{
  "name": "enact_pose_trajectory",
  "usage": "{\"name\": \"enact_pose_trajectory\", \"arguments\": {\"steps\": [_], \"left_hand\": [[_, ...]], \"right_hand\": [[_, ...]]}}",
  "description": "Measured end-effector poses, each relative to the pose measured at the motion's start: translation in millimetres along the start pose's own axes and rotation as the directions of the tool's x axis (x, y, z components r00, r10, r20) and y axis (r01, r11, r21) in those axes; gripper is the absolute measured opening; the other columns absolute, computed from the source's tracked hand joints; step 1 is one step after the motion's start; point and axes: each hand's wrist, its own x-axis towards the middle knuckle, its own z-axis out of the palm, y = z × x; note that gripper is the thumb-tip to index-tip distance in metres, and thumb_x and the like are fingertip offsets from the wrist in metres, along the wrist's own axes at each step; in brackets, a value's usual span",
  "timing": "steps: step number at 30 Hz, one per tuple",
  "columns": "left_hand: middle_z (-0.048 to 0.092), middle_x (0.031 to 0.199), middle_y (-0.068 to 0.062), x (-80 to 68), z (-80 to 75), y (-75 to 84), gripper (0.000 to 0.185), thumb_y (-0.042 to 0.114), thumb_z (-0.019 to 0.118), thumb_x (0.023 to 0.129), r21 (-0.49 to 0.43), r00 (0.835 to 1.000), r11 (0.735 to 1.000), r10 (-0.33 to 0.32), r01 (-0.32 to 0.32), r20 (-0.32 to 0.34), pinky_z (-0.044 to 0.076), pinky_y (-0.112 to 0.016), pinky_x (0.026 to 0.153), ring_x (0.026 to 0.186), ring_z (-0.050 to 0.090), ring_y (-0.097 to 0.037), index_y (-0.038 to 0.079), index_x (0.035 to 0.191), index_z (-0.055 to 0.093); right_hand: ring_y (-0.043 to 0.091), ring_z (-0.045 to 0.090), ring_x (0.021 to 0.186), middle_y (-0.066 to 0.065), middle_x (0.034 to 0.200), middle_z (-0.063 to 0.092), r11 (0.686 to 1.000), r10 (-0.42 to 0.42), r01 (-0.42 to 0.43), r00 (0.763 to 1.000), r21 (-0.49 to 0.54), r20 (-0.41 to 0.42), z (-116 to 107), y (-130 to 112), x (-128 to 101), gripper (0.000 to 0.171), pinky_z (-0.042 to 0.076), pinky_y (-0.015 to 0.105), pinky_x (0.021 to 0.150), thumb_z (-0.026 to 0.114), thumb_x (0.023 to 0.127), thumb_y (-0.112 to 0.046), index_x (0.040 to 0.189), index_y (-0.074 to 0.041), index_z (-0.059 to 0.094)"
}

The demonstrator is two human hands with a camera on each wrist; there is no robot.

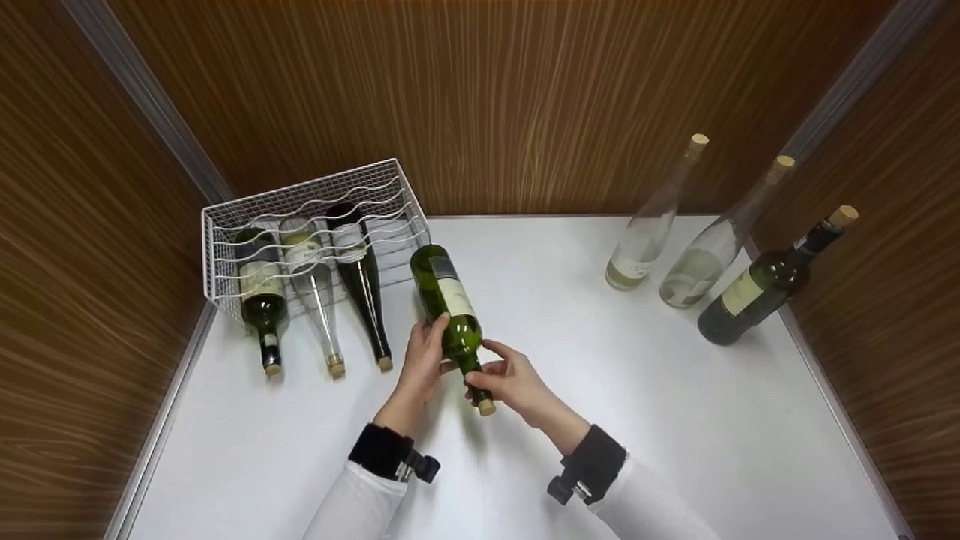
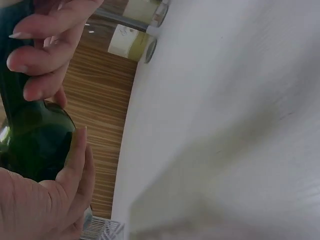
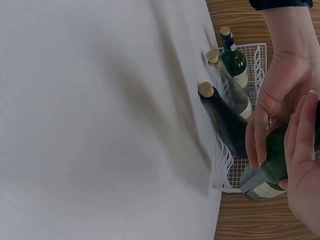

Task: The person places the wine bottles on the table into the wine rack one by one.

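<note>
Both hands hold a green wine bottle [image 1: 453,304], tilted with its corked neck toward the person and its base near the rack's right end. My left hand [image 1: 424,358] grips the bottle's body around the shoulder, thumb on top. Around the neck curl the fingers of my right hand [image 1: 514,381]. In the left wrist view the green bottle [image 2: 37,140] lies between both hands, its label out of sight. The right wrist view shows the bottle [image 3: 275,155] partly covered by fingers, above the table surface.
A white wire rack [image 1: 300,196] at the back left holds a green bottle [image 1: 262,300], a clear bottle [image 1: 319,300] and a dark bottle [image 1: 366,289], corks forward. At right stand two clear bottles [image 1: 637,244] [image 1: 701,262] and a dark green bottle [image 1: 761,289]. Wood-patterned walls [image 1: 510,105] enclose the white table [image 1: 570,315].
</note>
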Motion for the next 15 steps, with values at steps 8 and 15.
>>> {"name": "enact_pose_trajectory", "arguments": {"steps": [8,15], "left_hand": [[0.047,0.127,-0.026,-14.2,-4.5,-2.9,0.072,0.04,0.06,0.096,0.039,0.997,0.998,-0.041,0.044,-0.061,0.058,-0.04,0.076,0.095,0.065,-0.03,0.003,0.139,0.015],[0.046,0.131,-0.022,-8.9,-5.2,-10.6,0.079,0.037,0.066,0.094,0.087,0.998,0.996,0.0,0.006,-0.07,0.054,-0.035,0.081,0.105,0.059,-0.028,0.003,0.148,0.021]], "right_hand": [[0.022,0.069,0.078,0.014,0.093,0.068,0.972,-0.065,0.04,0.993,-0.23,-0.103,13,2,5,0.078,0.056,0.029,0.065,0.072,0.088,-0.007,0.147,0.013,0.026],[0.018,0.068,0.081,0.011,0.094,0.069,0.899,-0.179,0.107,0.975,-0.425,-0.133,22,21,16,0.077,0.056,0.028,0.068,0.078,0.085,-0.017,0.143,0.012,0.037]]}}
